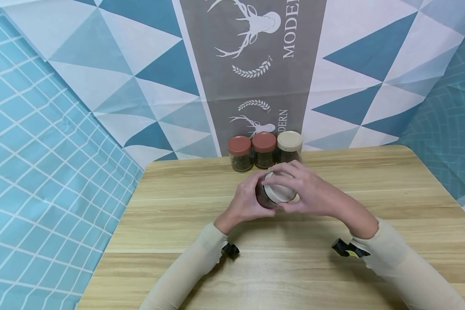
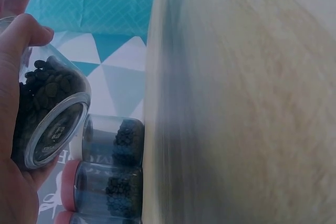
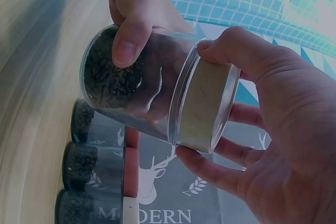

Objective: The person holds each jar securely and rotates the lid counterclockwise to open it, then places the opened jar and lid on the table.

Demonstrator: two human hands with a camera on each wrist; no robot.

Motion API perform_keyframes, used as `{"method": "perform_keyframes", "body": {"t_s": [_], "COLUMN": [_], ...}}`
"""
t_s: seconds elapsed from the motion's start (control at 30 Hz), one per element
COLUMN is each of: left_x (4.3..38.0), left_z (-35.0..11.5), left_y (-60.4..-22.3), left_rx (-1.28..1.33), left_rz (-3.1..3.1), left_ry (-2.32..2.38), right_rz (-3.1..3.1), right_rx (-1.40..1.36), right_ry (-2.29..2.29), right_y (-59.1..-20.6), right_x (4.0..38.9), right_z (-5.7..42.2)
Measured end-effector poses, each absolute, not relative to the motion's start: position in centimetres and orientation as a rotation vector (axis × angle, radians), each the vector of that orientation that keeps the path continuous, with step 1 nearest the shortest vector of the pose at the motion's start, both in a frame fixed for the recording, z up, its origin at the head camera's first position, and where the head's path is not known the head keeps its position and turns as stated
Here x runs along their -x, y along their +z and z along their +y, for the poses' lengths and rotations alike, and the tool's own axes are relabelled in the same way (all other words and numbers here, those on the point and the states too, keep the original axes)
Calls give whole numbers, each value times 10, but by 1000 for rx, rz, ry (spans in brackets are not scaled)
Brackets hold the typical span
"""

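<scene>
A clear jar [image 3: 163, 98] partly filled with dark seeds or beans is held tilted above the table. My left hand [image 1: 246, 200] grips the jar's body, its thumb pressed along the side in the right wrist view. My right hand [image 1: 310, 189] has its thumb and fingers around the cream lid [image 3: 205, 103], which sits on the jar's mouth. In the left wrist view the jar's round base [image 2: 58, 129] faces the camera, with dark contents resting near it.
Behind the hands, two jars with red lids [image 1: 240, 146] [image 1: 264, 142] and one jar with a cream lid [image 1: 289, 141] stand in a row at the wooden table's [image 1: 170, 224] back edge. A patterned cloth [image 1: 159, 86] hangs behind them.
</scene>
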State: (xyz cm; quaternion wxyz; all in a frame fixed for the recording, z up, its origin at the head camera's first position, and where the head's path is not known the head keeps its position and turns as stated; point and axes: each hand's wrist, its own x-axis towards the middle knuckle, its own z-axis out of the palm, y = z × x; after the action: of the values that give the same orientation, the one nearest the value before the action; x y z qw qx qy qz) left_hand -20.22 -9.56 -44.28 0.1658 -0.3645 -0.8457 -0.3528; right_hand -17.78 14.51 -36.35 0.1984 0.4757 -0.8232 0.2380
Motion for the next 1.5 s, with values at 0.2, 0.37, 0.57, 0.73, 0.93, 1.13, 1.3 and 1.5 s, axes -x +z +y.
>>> {"method": "perform_keyframes", "body": {"t_s": [0.2, 0.37, 0.57, 0.73, 0.93, 1.13, 1.3, 1.5], "left_x": [202, 203, 203, 202, 203, 203, 202, 202], "left_z": [-96, -95, -93, -95, -96, -96, -96, -95], "left_y": [-443, -445, -446, -446, -446, -445, -444, -444], "left_rx": [1039, 1039, 1036, 1030, 1019, 1016, 1020, 1029], "left_rz": [-2414, -2408, -2413, -2423, -2438, -2445, -2442, -2433], "left_ry": [-1022, -1012, -999, -1013, -1006, -1019, -1012, -988], "right_rz": [-2312, -2347, -2403, -2419, -2472, -2472, -2489, -2514], "right_rx": [-1339, -1323, -1291, -1243, -1121, -1026, -925, -853], "right_ry": [676, 683, 704, 747, 812, 867, 949, 1017], "right_y": [-364, -364, -364, -362, -360, -359, -359, -361], "right_x": [177, 174, 171, 171, 172, 171, 168, 164], "right_z": [144, 145, 146, 150, 154, 152, 149, 143]}}
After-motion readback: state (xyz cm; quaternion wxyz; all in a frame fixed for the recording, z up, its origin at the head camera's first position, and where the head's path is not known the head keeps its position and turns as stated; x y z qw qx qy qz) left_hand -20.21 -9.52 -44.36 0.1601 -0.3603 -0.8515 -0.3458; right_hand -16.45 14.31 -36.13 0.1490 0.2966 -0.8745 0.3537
